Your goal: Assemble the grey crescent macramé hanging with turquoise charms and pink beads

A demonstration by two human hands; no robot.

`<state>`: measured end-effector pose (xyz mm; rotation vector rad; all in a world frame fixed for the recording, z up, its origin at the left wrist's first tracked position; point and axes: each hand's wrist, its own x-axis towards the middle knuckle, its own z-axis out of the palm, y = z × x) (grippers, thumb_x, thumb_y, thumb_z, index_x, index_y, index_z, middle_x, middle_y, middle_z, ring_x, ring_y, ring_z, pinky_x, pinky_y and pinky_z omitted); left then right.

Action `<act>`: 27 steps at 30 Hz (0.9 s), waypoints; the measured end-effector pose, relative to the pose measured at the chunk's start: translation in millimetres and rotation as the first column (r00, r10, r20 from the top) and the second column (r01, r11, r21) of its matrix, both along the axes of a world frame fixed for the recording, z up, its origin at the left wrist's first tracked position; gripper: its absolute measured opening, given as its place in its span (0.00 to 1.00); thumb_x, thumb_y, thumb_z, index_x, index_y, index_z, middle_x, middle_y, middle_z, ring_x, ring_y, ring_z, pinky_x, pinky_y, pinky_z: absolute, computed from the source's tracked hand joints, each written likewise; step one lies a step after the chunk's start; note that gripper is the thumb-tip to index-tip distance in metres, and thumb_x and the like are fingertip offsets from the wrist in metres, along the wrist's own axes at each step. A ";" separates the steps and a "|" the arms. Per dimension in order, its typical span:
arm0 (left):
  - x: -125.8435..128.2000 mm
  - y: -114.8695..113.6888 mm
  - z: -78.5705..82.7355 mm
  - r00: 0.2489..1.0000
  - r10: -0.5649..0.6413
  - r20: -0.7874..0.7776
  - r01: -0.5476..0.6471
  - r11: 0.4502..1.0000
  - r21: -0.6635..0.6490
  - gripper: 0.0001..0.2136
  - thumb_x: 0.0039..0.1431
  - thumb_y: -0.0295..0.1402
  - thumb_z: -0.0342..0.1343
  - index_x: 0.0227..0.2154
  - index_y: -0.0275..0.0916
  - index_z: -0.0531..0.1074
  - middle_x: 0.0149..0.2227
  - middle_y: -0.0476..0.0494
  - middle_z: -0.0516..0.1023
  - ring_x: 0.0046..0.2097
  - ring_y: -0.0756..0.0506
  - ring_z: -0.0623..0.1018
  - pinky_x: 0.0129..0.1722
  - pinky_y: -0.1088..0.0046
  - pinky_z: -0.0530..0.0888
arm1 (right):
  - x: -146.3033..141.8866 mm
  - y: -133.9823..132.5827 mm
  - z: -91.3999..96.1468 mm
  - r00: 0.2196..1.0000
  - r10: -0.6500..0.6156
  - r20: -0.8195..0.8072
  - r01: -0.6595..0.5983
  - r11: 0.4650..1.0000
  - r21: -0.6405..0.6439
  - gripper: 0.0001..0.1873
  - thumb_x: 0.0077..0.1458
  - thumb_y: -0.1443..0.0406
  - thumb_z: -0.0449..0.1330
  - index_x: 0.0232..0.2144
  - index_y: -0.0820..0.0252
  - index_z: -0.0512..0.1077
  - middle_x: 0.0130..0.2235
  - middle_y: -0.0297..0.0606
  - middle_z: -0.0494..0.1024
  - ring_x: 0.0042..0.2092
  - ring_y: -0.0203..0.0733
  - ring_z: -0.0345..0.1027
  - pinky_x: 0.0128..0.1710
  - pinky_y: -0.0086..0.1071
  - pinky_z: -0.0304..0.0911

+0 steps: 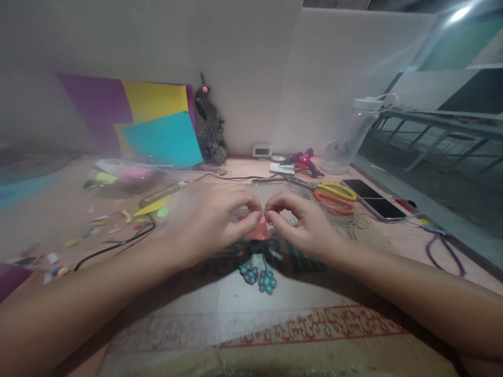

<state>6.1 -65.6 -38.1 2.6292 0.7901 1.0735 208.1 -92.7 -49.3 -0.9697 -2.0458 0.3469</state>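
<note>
My left hand [231, 212] and my right hand [301, 220] meet in the middle, each with thumb and forefinger pinched together. Their fingertips close at the top of a small coral-pink piece [261, 230], soft-looking and partly covered by the left fingers. Whether a thin thread also runs between the fingertips is too small to tell. Below the pink piece is a dark part, and from it two dark flower-shaped charms with turquoise petals [267, 281] extend on short cords. They lie over a printed cardboard sheet [188, 327].
Scissors [336, 199], a phone [373, 200] and a glue gun [304, 161] with a red light lie behind and right. Coloured sheets [161, 139] and a dark crescent-shaped ornament [210, 125] lean at the back. Scraps [94, 222] and a black cable [118, 243] lie left.
</note>
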 end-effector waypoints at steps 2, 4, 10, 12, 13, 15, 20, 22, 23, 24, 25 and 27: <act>-0.2 0.3 0.7 1.000 0.013 -0.001 -0.013 1.000 -0.004 0.05 0.61 0.32 0.56 0.29 0.40 0.73 0.32 0.49 0.79 0.37 0.47 0.76 0.40 0.71 0.69 | 1.0 0.1 -0.4 1.000 0.005 0.001 -0.005 1.000 0.003 0.04 0.59 0.66 0.55 0.33 0.57 0.70 0.31 0.33 0.77 0.33 0.36 0.70 0.34 0.30 0.64; -1.5 2.3 0.6 0.999 0.038 -0.006 -0.038 0.999 -0.009 0.05 0.61 0.33 0.56 0.31 0.40 0.74 0.33 0.49 0.79 0.38 0.47 0.77 0.40 0.71 0.69 | 2.7 1.0 -0.3 1.000 -0.016 0.003 0.016 1.000 0.021 0.04 0.60 0.67 0.55 0.33 0.57 0.70 0.30 0.33 0.76 0.33 0.36 0.69 0.34 0.30 0.64; -8.1 11.1 0.2 0.993 0.099 -0.064 -0.099 0.995 0.008 0.07 0.63 0.36 0.54 0.32 0.41 0.74 0.35 0.48 0.80 0.39 0.45 0.77 0.41 0.69 0.68 | 7.1 4.0 1.8 0.997 -0.080 -0.007 0.080 0.996 0.049 0.04 0.58 0.68 0.56 0.31 0.57 0.69 0.30 0.32 0.75 0.33 0.36 0.69 0.35 0.30 0.63; -9.3 12.4 1.5 0.993 0.087 -0.077 -0.087 0.996 -0.001 0.08 0.64 0.38 0.53 0.33 0.41 0.75 0.35 0.48 0.80 0.39 0.45 0.77 0.41 0.69 0.68 | 7.4 4.2 1.9 0.997 -0.082 -0.007 0.082 0.995 0.054 0.04 0.58 0.68 0.56 0.31 0.57 0.69 0.29 0.32 0.75 0.33 0.36 0.69 0.35 0.30 0.63; -9.8 12.8 2.3 0.993 0.079 -0.083 -0.080 0.997 -0.009 0.09 0.65 0.38 0.53 0.34 0.41 0.75 0.36 0.48 0.80 0.40 0.45 0.77 0.41 0.69 0.68 | 7.5 4.3 1.8 0.997 -0.081 -0.010 0.081 0.995 0.059 0.04 0.58 0.69 0.56 0.31 0.57 0.69 0.29 0.32 0.75 0.33 0.36 0.69 0.35 0.30 0.63; -10.5 13.6 3.5 0.993 0.077 -0.086 -0.080 0.997 -0.024 0.09 0.65 0.39 0.53 0.34 0.41 0.74 0.37 0.48 0.80 0.40 0.45 0.77 0.41 0.69 0.68 | 7.8 4.9 1.5 0.996 -0.081 -0.033 0.083 0.994 0.069 0.04 0.58 0.68 0.56 0.31 0.57 0.69 0.29 0.32 0.75 0.33 0.35 0.69 0.35 0.30 0.63; -12.4 16.6 4.9 0.990 0.121 -0.073 -0.122 0.992 -0.008 0.08 0.64 0.37 0.55 0.32 0.40 0.73 0.35 0.48 0.79 0.39 0.45 0.76 0.40 0.69 0.67 | 8.9 6.8 0.9 0.994 -0.079 -0.081 0.084 0.995 0.051 0.04 0.59 0.69 0.56 0.31 0.57 0.70 0.29 0.32 0.75 0.33 0.35 0.69 0.34 0.29 0.63; -13.2 18.1 5.7 0.991 0.117 -0.057 -0.118 0.993 -0.010 0.08 0.64 0.37 0.55 0.31 0.40 0.73 0.35 0.47 0.79 0.39 0.45 0.76 0.40 0.68 0.67 | 9.5 6.8 0.5 0.993 -0.082 -0.087 0.086 0.995 0.051 0.04 0.59 0.68 0.56 0.31 0.57 0.70 0.30 0.32 0.75 0.33 0.35 0.69 0.34 0.29 0.64; -13.7 19.0 6.2 0.992 0.117 -0.050 -0.119 0.993 -0.024 0.08 0.64 0.38 0.56 0.31 0.40 0.73 0.34 0.47 0.79 0.39 0.44 0.76 0.40 0.68 0.67 | 9.8 6.7 0.3 0.992 -0.086 -0.090 0.091 0.994 0.054 0.04 0.59 0.68 0.56 0.31 0.57 0.70 0.30 0.32 0.75 0.33 0.35 0.69 0.34 0.29 0.64; -14.2 20.0 6.4 0.992 0.120 -0.047 -0.122 0.992 -0.044 0.09 0.63 0.38 0.56 0.31 0.40 0.73 0.34 0.47 0.79 0.39 0.44 0.76 0.40 0.68 0.67 | 10.0 6.6 0.1 0.992 -0.090 -0.093 0.096 0.994 0.055 0.04 0.59 0.68 0.56 0.31 0.57 0.70 0.30 0.32 0.75 0.33 0.35 0.70 0.34 0.29 0.64; -14.6 20.9 6.5 0.991 0.124 -0.042 -0.126 0.990 -0.060 0.09 0.63 0.38 0.57 0.31 0.40 0.73 0.34 0.47 0.79 0.39 0.44 0.76 0.40 0.68 0.67 | 10.1 6.4 -0.1 0.991 -0.095 -0.094 0.100 0.993 0.054 0.04 0.59 0.68 0.56 0.31 0.57 0.70 0.30 0.32 0.75 0.33 0.35 0.70 0.34 0.29 0.64; -15.2 22.3 5.7 0.992 0.125 -0.036 -0.127 0.990 -0.066 0.09 0.63 0.38 0.57 0.30 0.40 0.72 0.33 0.48 0.78 0.38 0.45 0.75 0.39 0.68 0.67 | 10.0 6.2 -0.2 0.992 -0.098 -0.085 0.102 0.994 0.043 0.04 0.59 0.68 0.56 0.31 0.57 0.70 0.30 0.32 0.76 0.33 0.35 0.70 0.35 0.30 0.64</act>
